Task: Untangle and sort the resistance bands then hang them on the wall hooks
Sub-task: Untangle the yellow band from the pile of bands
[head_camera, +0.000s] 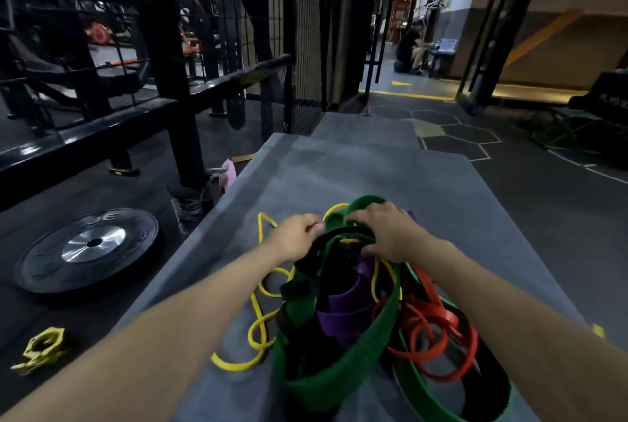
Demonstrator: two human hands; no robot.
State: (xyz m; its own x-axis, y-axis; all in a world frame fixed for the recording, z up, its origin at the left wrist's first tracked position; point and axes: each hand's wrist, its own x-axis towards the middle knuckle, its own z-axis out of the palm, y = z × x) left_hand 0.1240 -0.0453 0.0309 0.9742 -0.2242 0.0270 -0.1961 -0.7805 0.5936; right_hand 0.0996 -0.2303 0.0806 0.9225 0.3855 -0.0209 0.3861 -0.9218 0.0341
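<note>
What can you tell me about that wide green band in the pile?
The wide green band is a broad, flat loop, seemingly matte rubber. It lies tangled on the grey platform, wound among the black band, purple band, yellow band and red band. Its near part stands on edge in a curve; its far end rises under the right hand, whose fingers curl into the tangle there. The left hand pinches a strand beside it.
</note>
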